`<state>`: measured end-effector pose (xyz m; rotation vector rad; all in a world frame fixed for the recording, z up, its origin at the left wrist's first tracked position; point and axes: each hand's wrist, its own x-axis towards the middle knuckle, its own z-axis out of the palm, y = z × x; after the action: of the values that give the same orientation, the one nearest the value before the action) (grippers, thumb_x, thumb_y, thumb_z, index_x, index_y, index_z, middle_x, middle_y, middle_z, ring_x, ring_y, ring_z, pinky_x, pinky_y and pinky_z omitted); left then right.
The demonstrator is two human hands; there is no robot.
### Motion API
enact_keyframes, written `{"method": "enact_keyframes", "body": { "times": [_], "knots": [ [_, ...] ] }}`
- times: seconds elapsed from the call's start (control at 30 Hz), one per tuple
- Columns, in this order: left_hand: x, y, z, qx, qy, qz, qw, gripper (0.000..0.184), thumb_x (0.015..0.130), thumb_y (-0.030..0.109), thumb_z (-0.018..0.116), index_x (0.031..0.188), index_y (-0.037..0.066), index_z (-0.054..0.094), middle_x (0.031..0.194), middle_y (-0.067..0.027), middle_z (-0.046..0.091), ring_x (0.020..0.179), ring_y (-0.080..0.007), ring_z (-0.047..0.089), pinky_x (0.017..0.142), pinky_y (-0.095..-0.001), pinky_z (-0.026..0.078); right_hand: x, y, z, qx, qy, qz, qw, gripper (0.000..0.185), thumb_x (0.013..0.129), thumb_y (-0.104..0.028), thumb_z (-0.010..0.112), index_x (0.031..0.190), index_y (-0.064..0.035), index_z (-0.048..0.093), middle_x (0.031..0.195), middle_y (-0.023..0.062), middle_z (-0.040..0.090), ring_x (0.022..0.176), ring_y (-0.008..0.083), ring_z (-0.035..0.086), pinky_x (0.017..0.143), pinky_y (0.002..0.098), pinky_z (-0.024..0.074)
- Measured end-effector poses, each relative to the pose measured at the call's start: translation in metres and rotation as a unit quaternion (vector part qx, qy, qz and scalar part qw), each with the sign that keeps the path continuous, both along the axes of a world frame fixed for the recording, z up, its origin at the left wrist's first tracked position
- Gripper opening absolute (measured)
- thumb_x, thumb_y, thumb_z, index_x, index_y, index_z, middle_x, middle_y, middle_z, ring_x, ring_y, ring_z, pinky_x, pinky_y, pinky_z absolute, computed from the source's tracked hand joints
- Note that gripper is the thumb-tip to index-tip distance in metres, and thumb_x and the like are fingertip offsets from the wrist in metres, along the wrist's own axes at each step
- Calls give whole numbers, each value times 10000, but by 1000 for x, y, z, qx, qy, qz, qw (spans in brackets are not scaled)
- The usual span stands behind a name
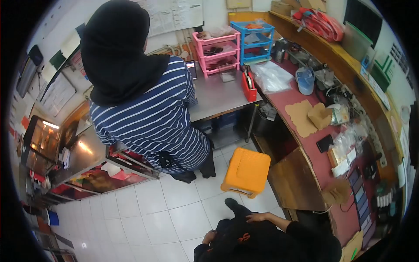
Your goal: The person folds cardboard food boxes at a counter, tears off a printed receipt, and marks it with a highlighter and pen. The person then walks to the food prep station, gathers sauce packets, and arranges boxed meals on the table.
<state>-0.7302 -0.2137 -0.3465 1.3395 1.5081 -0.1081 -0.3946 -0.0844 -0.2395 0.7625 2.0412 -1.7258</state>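
Note:
My right hand [257, 217] rests on my dark clothing at the thigh, its fingers stretched out and holding nothing. Farther left, my left hand [209, 237] lies against the edge of the same black clothing [262, 242]. It is small in view; its fingers look loosely laid there, with no object visible in them. Just beyond my dark shoe [238, 206] stands an orange plastic stool [248, 169] on the white tiled floor [152, 214].
A person [144, 113] in a striped top stands at a metal table [218, 98]. Pink [218, 50] and blue [255, 41] tiered racks and a red tape dispenser [248, 87] sit there. Along the right runs a cluttered red-topped counter [301, 126] with cardboard [301, 115] and a phone [324, 143].

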Motion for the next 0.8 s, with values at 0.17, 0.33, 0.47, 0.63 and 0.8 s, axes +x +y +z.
{"method": "enact_keyframes", "body": {
  "times": [0.17,0.33,0.47,0.63,0.8],
  "knots": [
    [-22,-11,-37,70,-179,-96,977,420,860,335,456,1178,63,497,1217,-173,486,1098,-325,480,932,-377,373,-36,-32,-30,-28,-129,-23,991,709,847,-553,355,1361,-74,261,1420,177,196,1294,363,193,1066,418,153],
    [-60,-4,-17,-142,-343,-99,923,457,840,305,484,1227,61,463,1213,-142,505,1134,-289,464,947,-349,360,-65,-116,-70,-13,-160,-104,981,698,847,-548,365,1381,-121,222,1426,172,180,1297,372,178,1061,446,151],
    [-38,13,48,-213,-191,-244,927,427,841,301,466,1189,56,497,1163,-161,539,1079,-301,505,906,-356,396,-64,-184,-45,-129,-168,-400,892,780,817,-545,433,1377,-54,200,1410,193,214,1299,339,204,1062,406,172],
    [-20,14,49,-183,-148,-392,889,420,841,301,464,1178,53,504,1154,-164,544,1069,-303,512,899,-358,401,-72,-260,-47,-141,-119,-519,834,809,806,-532,454,1367,-8,198,1397,192,252,1300,304,223,1058,370,193],
    [10,15,45,-152,-108,-499,846,415,840,301,461,1166,50,512,1145,-168,548,1059,-305,518,891,-360,406,-66,-317,-39,-118,-139,-552,813,722,806,-509,455,1318,-15,337,1388,177,282,1283,317,260,1041,379,228]
  ]
}}
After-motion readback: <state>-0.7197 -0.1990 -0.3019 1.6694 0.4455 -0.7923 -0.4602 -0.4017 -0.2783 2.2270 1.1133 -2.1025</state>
